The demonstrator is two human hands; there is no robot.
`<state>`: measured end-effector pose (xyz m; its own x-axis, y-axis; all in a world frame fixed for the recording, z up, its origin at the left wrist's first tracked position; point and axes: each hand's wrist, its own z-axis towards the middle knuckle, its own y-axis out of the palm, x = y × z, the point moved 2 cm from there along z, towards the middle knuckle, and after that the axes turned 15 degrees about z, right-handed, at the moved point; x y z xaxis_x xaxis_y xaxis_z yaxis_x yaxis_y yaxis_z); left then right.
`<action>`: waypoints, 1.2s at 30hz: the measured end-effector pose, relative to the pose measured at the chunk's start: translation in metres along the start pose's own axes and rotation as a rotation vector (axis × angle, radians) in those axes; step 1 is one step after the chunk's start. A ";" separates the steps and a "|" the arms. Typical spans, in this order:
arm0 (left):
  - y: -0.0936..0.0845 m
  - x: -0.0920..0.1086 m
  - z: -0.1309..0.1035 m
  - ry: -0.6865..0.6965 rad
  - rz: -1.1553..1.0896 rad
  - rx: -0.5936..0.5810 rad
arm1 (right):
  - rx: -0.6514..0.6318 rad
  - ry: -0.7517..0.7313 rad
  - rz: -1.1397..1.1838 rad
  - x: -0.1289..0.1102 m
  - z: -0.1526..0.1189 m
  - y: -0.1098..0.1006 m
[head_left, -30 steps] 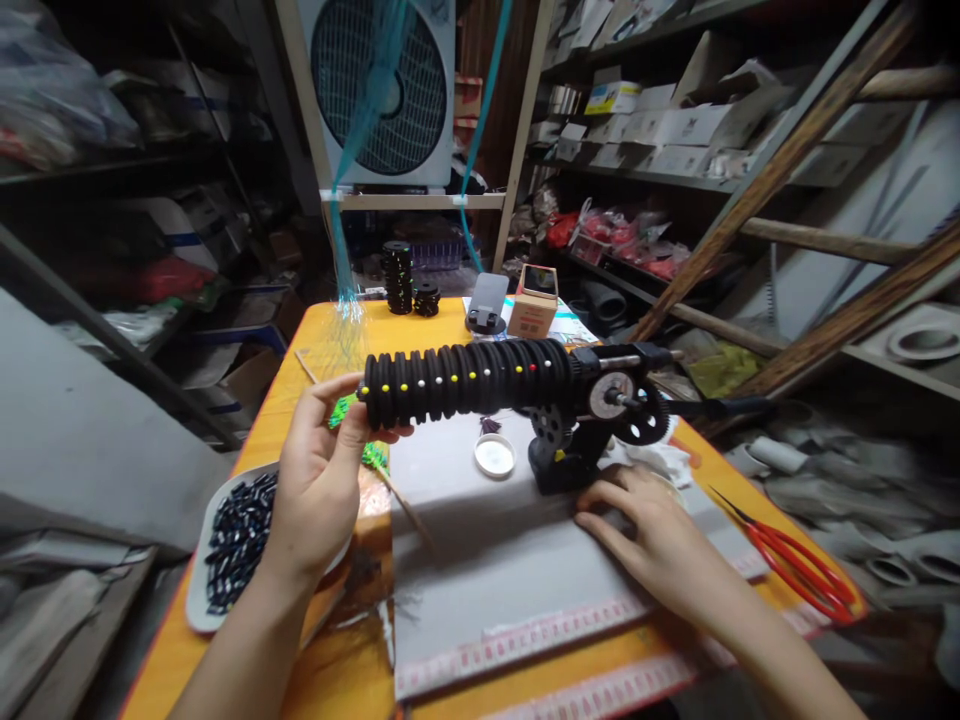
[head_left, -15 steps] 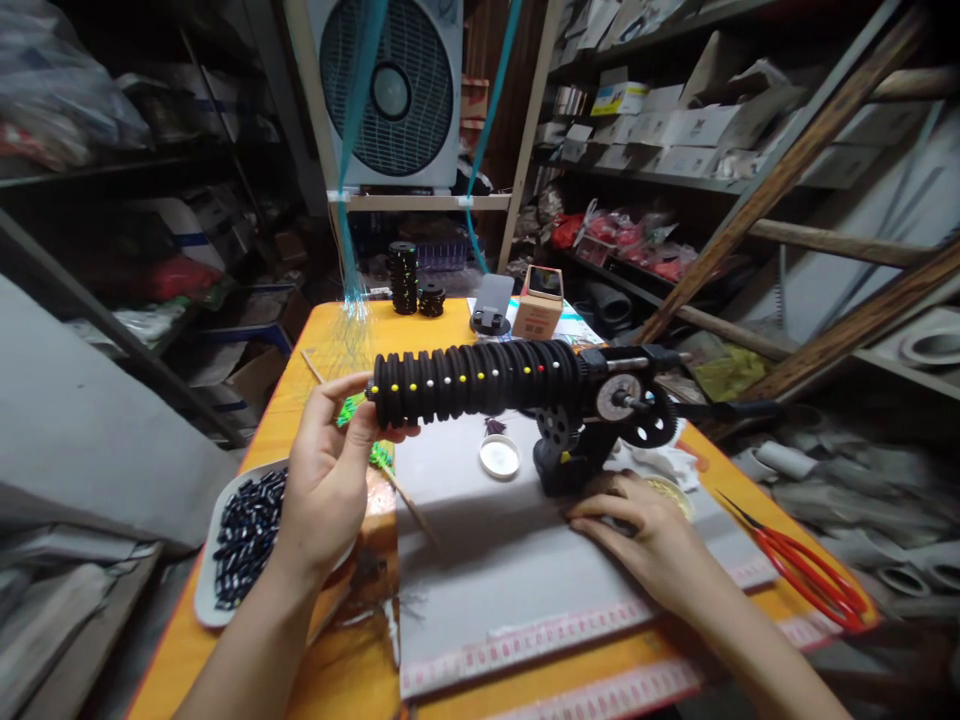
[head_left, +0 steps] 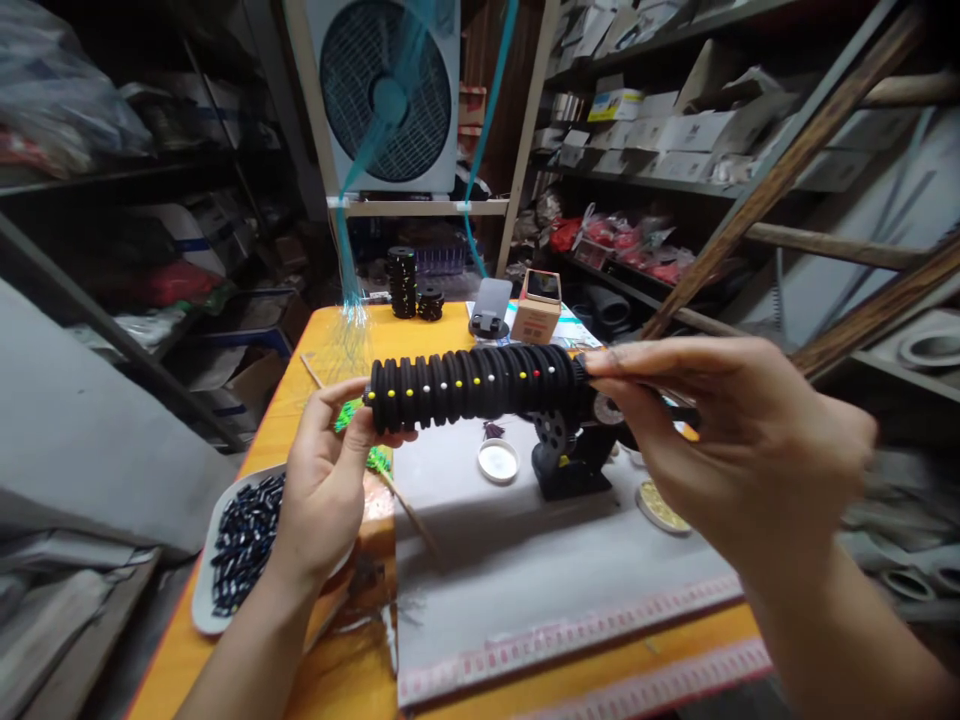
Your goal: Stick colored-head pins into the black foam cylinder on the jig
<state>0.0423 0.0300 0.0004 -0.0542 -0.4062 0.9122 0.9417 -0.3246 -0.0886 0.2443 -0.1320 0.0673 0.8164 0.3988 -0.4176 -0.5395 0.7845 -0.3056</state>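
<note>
Grey mat (head_left: 525, 580): lying nearest on the orange table (head_left: 300, 340), with a pink-printed strip running along its front edge.
White tray (head_left: 206, 600): sitting at the table's left edge, holding small dark beads.
Left hand (head_left: 326, 480): gripping the left end of the black ribbed roll (head_left: 472, 385), thumb and fingers closing round it.
Right hand (head_left: 720, 440): raised above the mat, fingertips pinching narrowly at the roll's right end, where it is meeting the geared black stand (head_left: 566, 460).
Black ribbed roll: lying level above the mat, dotted with yellow, white and red pinheads.
White cap (head_left: 497, 460): resting on the mat just under the roll.
Beyond: spools stacking at the table's far edge; a fan (head_left: 390, 90) standing on the shelf behind.
</note>
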 end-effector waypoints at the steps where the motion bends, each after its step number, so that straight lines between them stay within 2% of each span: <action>1: 0.000 0.000 0.000 0.000 -0.004 0.000 | 0.003 -0.015 -0.001 0.001 0.004 0.004; 5: -0.001 0.000 0.000 -0.007 -0.003 -0.004 | 0.005 -0.044 -0.040 0.006 0.009 0.014; 14: 0.000 0.001 -0.001 0.005 -0.005 0.001 | 0.007 -0.037 -0.095 0.008 0.008 0.014; 27: 0.002 0.000 0.000 0.005 -0.010 0.021 | -0.139 -0.130 -0.351 -0.003 0.016 0.013; 31: 0.001 0.000 0.000 0.005 -0.013 0.014 | -0.143 -0.075 -0.241 0.002 0.016 0.011; 36: 0.001 0.001 -0.002 -0.010 -0.011 0.005 | -0.042 0.038 0.013 0.011 0.013 0.010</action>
<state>0.0422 0.0279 0.0006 -0.0614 -0.3941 0.9170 0.9426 -0.3250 -0.0766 0.2501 -0.1133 0.0709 0.8015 0.3895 -0.4537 -0.5585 0.7587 -0.3354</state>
